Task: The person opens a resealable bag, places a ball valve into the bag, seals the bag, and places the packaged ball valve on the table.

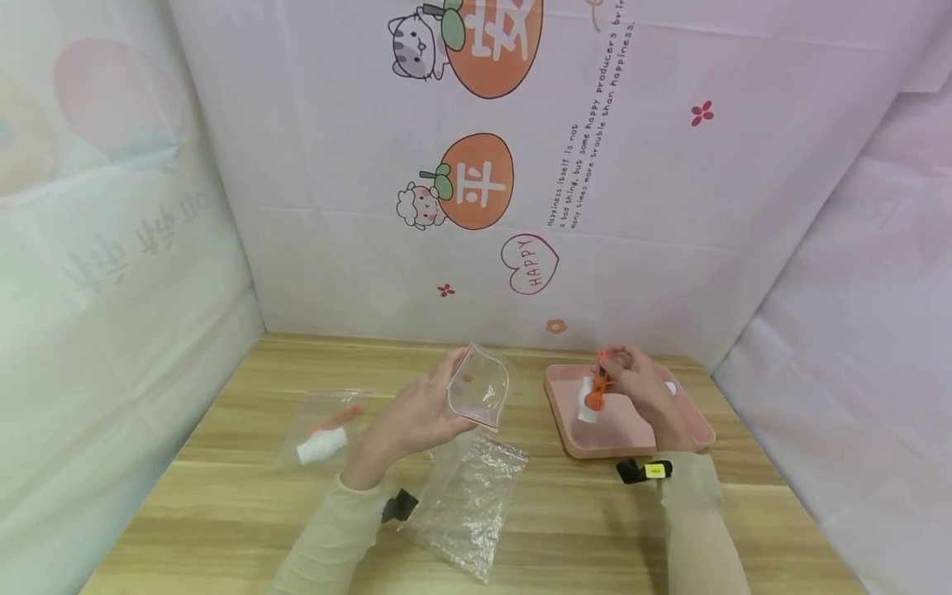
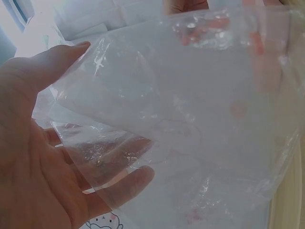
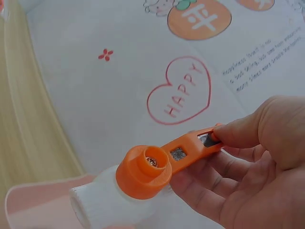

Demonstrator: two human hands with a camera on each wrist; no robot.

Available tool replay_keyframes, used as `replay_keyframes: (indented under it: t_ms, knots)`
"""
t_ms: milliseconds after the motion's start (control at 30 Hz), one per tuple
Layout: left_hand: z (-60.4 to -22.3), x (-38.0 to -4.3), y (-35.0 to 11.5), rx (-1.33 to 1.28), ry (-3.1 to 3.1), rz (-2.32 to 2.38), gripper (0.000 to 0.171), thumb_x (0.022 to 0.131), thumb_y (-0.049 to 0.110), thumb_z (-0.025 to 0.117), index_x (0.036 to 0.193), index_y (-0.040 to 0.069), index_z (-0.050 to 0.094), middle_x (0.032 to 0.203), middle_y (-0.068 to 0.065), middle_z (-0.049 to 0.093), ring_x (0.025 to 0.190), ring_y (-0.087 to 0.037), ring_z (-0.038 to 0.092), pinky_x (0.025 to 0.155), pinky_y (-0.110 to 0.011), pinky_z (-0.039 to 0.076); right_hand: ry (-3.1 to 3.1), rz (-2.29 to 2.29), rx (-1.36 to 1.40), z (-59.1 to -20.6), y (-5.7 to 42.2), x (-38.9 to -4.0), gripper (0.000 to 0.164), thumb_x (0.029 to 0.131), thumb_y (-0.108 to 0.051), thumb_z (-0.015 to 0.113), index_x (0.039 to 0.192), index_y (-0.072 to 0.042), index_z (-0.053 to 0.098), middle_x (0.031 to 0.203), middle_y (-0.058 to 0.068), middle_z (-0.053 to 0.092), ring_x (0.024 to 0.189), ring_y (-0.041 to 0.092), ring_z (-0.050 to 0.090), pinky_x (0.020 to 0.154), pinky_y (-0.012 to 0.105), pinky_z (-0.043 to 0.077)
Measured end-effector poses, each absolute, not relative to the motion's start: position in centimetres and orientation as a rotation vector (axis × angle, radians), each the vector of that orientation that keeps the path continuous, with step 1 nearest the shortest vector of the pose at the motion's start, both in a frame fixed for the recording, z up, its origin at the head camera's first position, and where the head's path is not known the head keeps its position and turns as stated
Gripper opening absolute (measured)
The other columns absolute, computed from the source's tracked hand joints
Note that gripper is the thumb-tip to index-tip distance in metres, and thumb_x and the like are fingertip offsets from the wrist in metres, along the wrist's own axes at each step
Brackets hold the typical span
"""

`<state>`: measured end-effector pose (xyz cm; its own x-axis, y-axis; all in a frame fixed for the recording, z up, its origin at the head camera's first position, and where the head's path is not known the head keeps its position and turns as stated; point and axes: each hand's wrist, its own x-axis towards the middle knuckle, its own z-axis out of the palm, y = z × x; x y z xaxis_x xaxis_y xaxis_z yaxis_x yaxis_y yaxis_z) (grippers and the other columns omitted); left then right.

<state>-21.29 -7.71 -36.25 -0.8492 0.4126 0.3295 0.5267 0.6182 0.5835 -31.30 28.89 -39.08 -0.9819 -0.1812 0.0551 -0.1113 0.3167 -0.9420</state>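
In the head view, my left hand [image 1: 424,405] holds a clear plastic zip bag [image 1: 480,387] with its mouth spread wide. The left wrist view shows the thumb on one side of the clear film [image 2: 190,95] and the fingers around the other. My right hand [image 1: 638,382], above the pink tray, pinches an orange plastic piece [image 1: 597,390] by its narrow end. That piece has a round, hollow end [image 3: 151,164] and small windows along its strip. A white ribbed piece [image 3: 90,205] shows behind it, over the tray; whether they touch I cannot tell.
The pink tray [image 1: 610,450] stands at the right, with a small white thing [image 1: 671,387] near its far edge. A filled clear bag [image 1: 355,401] with an orange strip and a white piece lies at left. Another clear bag [image 1: 476,504] lies flat in front. Printed cloth walls surround the table.
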Motion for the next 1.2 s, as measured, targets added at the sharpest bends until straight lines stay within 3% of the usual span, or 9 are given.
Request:
replay_keyframes:
  t_ms: [233, 500, 733, 1200]
  knots:
    - [-36.5, -21.5, -7.7, -0.803, -2.632, -1.040, 0.093, 0.080, 0.032, 0.082, 0.149, 0.013, 0.023, 0.125, -0.008, 0.066, 0.083, -0.020, 0.065, 0.068, -0.028, 0.051, 2.460, -1.882, -0.361, -36.8, 27.7, -30.9, 0.021, 0.104, -0.015, 0.046, 0.118, 0.001, 0.041, 0.089, -0.003, 0.064, 0.077, 0.010, 0.066, 0.069, 0.030, 0.058]
    - [-36.8, -21.7, -7.5, -0.809, -2.642, -1.083, 0.093, 0.080, 0.035, 0.081, 0.149, 0.015, 0.023, 0.124, -0.008, 0.066, 0.099, -0.027, 0.066, 0.080, -0.038, 0.053, 2.436, -1.921, -0.530, -34.2, 26.4, -29.9, 0.021, 0.103, -0.018, 0.049, 0.117, -0.003, 0.043, 0.090, -0.001, 0.063, 0.080, 0.012, 0.066, 0.073, 0.028, 0.059]
    - [-36.8, -21.8, -7.4, -0.807, -2.657, -1.090, 0.093, 0.080, 0.031, 0.080, 0.150, 0.015, 0.021, 0.125, -0.008, 0.066, 0.089, -0.022, 0.065, 0.075, -0.033, 0.052, 2.510, -1.901, -0.667, -31.3, 24.6, -28.5, 0.022, 0.102, -0.020, 0.053, 0.116, -0.005, 0.047, 0.091, 0.000, 0.064, 0.080, 0.013, 0.065, 0.075, 0.029, 0.059]
    - [-37.4, -22.3, -7.1, -0.817, -2.708, -1.062, 0.092, 0.080, 0.035, 0.079, 0.149, 0.022, 0.021, 0.119, -0.006, 0.066, 0.085, -0.019, 0.064, 0.070, -0.031, 0.051, 2.563, -1.871, -0.910, -26.5, 20.8, -25.6, 0.020, 0.099, -0.014, 0.057, 0.114, -0.002, 0.050, 0.092, 0.002, 0.067, 0.080, 0.014, 0.067, 0.072, 0.028, 0.059]
